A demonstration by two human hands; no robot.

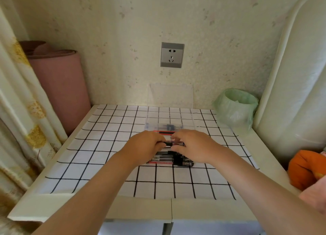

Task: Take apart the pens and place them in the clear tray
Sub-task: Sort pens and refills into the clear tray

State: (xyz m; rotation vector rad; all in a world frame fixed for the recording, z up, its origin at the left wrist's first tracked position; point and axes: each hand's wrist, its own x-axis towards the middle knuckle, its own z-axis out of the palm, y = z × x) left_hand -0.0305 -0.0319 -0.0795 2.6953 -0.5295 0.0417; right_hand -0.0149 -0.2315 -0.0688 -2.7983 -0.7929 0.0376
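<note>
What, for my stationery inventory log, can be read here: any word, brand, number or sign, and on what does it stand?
No text is legible.
On the piled pens: pale print on the barrels, too small and blurred to read.
On the held pen: nothing readable.
On the wall socket: slots only, no readable marking.
On the clear tray: no text visible.
</note>
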